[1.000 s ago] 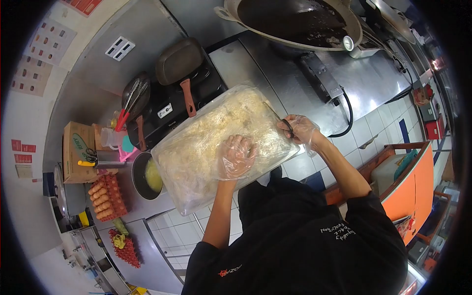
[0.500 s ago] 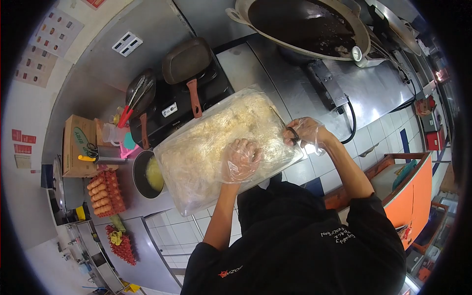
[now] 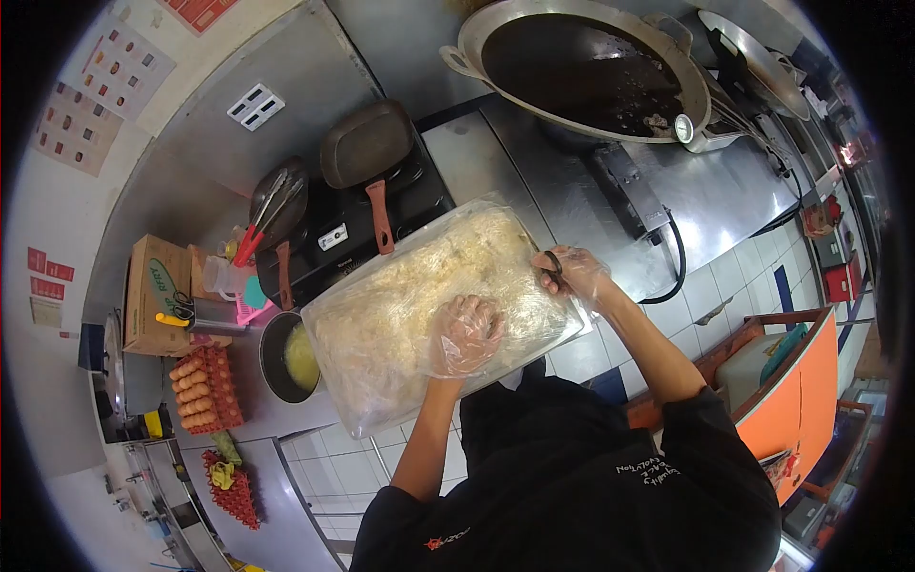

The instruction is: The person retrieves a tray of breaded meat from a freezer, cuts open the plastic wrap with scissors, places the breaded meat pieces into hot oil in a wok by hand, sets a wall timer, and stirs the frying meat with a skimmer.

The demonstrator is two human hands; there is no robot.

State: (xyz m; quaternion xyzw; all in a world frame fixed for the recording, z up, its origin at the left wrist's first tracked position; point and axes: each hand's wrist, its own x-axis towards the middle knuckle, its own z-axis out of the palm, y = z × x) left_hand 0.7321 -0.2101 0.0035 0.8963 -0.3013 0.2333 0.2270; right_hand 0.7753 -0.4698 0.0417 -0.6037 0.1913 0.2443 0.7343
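A wide tray [image 3: 496, 364] lies under clear plastic film [image 3: 362, 367], with pale, crumbly, yellowish food [image 3: 429, 267] filling it. My left hand [image 3: 467, 334], in a clear plastic glove, rests on the film near the tray's front edge. Its fingers are bent and closed on the film, though the fingertips are partly hidden. At the tray's right end, my gloved right hand [image 3: 577, 274] is closed around a small black curved thing [image 3: 554, 267]. Its kind is not clear, as the fingers cover most of it.
Behind the tray are a square pan [image 3: 367, 143] on a black stove and a big wok [image 3: 467, 62] of dark liquid. To the left are a pot [image 3: 276, 353] with yellow liquid, eggs [image 3: 195, 391] in red trays, tongs [image 3: 262, 219] and a cardboard box [image 3: 152, 296].
My right hand has moved slightly left along the tray's right end, with the black thing still in it. My left hand stays put on the film. The whole view has shifted a little.
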